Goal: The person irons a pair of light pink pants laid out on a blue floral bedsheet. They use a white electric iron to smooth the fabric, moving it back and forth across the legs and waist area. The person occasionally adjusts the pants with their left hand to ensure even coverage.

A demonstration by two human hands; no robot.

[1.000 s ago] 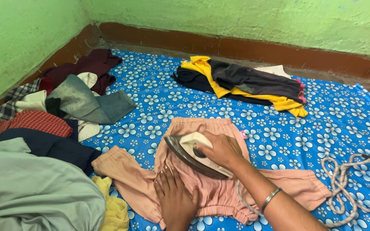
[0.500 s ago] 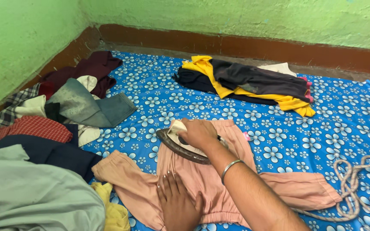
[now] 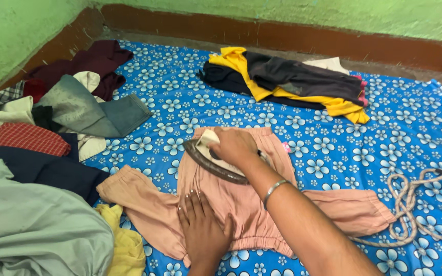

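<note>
Gripping iron (image 3: 216,159), right hand (image 3: 235,145); left hand (image 3: 203,227) flat on pink garment (image 3: 241,204).

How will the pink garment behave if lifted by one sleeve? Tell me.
The pink garment would probably hang limp: it lies flat with soft wrinkles on the blue flowered sheet. It looks thin, so likely light. The iron and left hand press on it, so it would likely drag.
</note>
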